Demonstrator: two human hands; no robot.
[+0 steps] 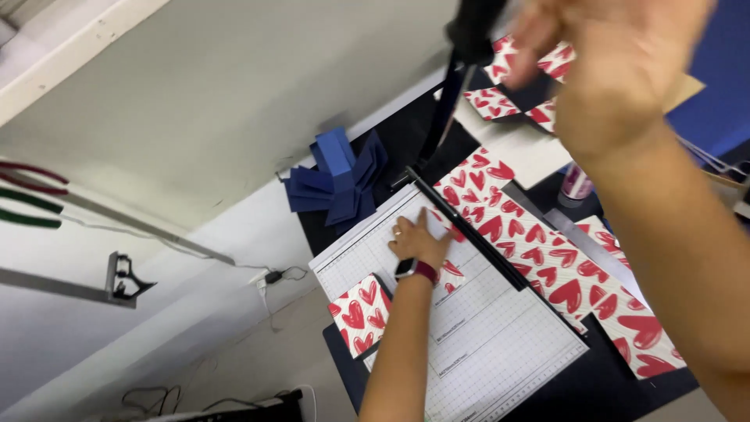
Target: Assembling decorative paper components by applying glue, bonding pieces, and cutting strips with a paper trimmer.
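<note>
On gridded paper cutter [500, 344], left hand [418, 242] flat pressing heart-print paper [539, 250], right hand [617, 62] gripping raised blade handle [473, 27]

The left hand [416, 238] presses flat on heart-patterned paper [547, 262] lying across a white gridded paper cutter [484, 344] on the desk [195, 101]. The right hand [617, 62] — blurred — grips the raised cutter handle [473, 31]. Folded blue paper pieces [336, 176] sit just beside the cutter.
</note>
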